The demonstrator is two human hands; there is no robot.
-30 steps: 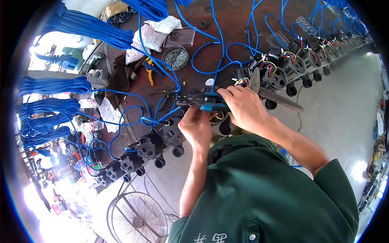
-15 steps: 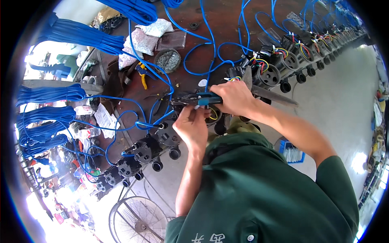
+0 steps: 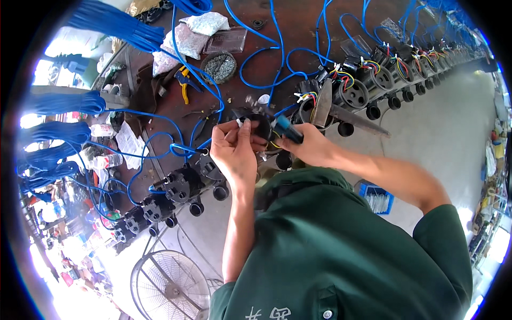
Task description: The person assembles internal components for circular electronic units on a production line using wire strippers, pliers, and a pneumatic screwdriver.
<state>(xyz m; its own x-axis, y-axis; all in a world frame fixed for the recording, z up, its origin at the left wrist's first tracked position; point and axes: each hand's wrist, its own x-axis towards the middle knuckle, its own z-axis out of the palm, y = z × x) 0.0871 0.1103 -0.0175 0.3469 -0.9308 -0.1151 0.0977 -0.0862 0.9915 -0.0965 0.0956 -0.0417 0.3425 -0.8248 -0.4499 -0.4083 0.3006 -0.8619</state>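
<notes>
Left hand sits centre frame, fingers pinched narrow on a small white connector or wire end, pressed against the black round unit at the bench edge. Right hand is wrapped tight around a blue-handled tool, tip aimed into the same unit.

Change from half a second back: the tool lay roughly level across the work, gripped from above; it now angles in from the right with the handle tucked into the palm. The left hand has come up from below to the unit's top, fingertips now on the white piece. My reading: gripping has given way to fine fitting of a wire at that unit.

Counts:
- Black units with coloured wiring running to the upper right: at least six clear, more blurring beyond.
- Bare black units toward lower left: about four.
- Blue cable bundles at left: five or so hanks.
- One yellow-handled pliers, upper centre-left.
- One round dish of small parts, two pale bags beside it.
- One fan guard on the floor, bottom; one blue tray at right.
</notes>
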